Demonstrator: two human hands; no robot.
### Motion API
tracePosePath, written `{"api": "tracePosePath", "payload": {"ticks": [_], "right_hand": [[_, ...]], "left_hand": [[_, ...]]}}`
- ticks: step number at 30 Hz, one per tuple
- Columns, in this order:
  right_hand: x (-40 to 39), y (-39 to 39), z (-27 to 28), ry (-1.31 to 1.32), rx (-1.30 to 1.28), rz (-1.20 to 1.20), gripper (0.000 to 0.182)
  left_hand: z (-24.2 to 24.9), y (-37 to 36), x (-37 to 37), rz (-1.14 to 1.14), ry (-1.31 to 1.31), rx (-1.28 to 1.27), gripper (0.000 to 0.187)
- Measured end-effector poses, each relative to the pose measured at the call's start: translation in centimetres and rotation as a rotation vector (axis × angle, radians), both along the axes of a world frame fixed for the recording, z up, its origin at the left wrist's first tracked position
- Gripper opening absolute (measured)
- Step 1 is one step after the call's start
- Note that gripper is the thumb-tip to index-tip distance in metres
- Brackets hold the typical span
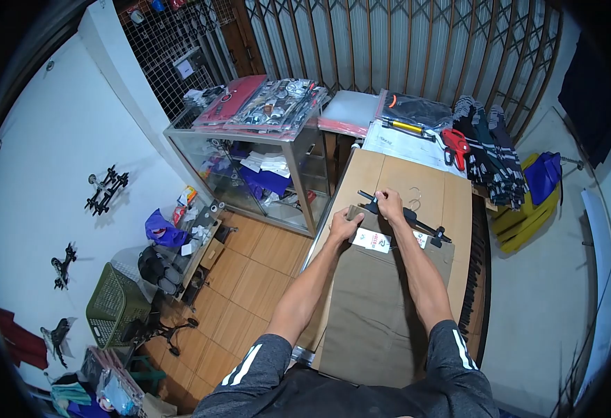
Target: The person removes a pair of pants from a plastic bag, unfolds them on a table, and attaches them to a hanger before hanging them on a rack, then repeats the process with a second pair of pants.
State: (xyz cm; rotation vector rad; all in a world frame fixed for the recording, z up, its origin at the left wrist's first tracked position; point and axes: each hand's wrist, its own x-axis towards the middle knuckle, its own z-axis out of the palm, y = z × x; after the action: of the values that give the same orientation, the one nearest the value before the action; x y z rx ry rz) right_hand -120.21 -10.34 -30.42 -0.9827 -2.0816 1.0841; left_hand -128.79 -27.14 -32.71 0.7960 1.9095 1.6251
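Observation:
A pair of olive-brown trousers [368, 306] lies lengthwise on the wooden table, waistband at the far end. White paper tags [372, 240] hang at the waist. My left hand [346, 227] is closed on the waistband's left corner. Just right of it, my right hand [390, 206] is wrapped round the left end of a black clip hanger [422, 224]. The hanger lies slantwise over the waistband, its other clip [441, 238] resting near the right corner. My right hand partly hides the left clip.
A glass display case [249, 174] with packed garments on top stands to the left. At the table's far end are a red tag gun [454, 148], a yellow-and-black tool [408, 127] and stacked dark striped garments [486, 150]. A green basket [114, 303] sits at lower left.

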Motion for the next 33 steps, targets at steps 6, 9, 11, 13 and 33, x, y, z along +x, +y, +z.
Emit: {"api": "tracePosePath", "payload": {"ticks": [6, 9, 11, 13, 33], "right_hand": [[0.2, -0.6, 0.9, -0.062, -0.082, -0.029, 0.024], [0.4, -0.8, 1.3, -0.053, -0.083, -0.016, 0.025], [0.5, -1.1, 1.4, -0.074, -0.082, -0.017, 0.026], [0.5, -1.3, 1.4, -0.104, -0.084, -0.014, 0.025], [12.0, -7.5, 2.7, 0.029, 0.366, -0.15, 0.04]], "left_hand": [[0.6, -0.2, 0.1, -0.02, -0.05, 0.066, 0.024], [1.0, -0.4, 0.3, -0.019, -0.03, 0.027, 0.023], [0.6, -0.5, -0.1, -0.023, -0.037, 0.063, 0.024], [0.4, -0.4, -0.2, -0.005, -0.065, 0.11, 0.027], [-1.9, 0.0, -0.4, 0.098, 0.033, 0.073, 0.053]]}}
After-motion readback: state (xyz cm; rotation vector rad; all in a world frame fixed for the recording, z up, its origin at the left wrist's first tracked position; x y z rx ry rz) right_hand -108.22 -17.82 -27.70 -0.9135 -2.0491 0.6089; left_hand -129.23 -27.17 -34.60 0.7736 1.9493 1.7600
